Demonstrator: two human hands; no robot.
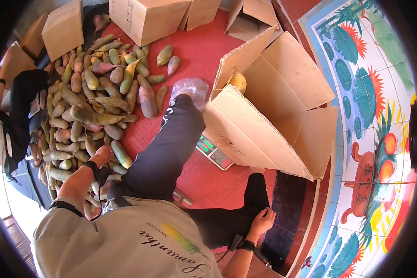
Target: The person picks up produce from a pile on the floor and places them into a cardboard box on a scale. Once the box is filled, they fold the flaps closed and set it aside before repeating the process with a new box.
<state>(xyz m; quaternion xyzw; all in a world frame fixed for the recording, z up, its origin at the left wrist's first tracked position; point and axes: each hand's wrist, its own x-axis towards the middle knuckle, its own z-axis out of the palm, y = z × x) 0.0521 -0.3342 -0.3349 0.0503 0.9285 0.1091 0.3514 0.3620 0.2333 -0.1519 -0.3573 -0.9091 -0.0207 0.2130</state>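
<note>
A large pile of long green, brown and pinkish root vegetables (78, 102) covers the left of the red floor. My left hand (103, 154) lies at the near right part of this pile, its fingers curled down; what they hold, if anything, is hidden. Just right of it is a green root (121, 154). My right hand (263, 220) rests at my bent knee, fingers pressed together at the black trouser leg (256, 193). In the large open cardboard box (250, 134) one yellowish root (238, 82) shows near the left rim. The box stands over a digital scale (214, 152) with a lit green display.
More cardboard boxes (148, 21) line the far side. Another person (21, 102) sits at the far left beside a second scale (34, 106). A clear plastic bag (190, 88) covers my foot. At the right rises a painted tiled wall (366, 92).
</note>
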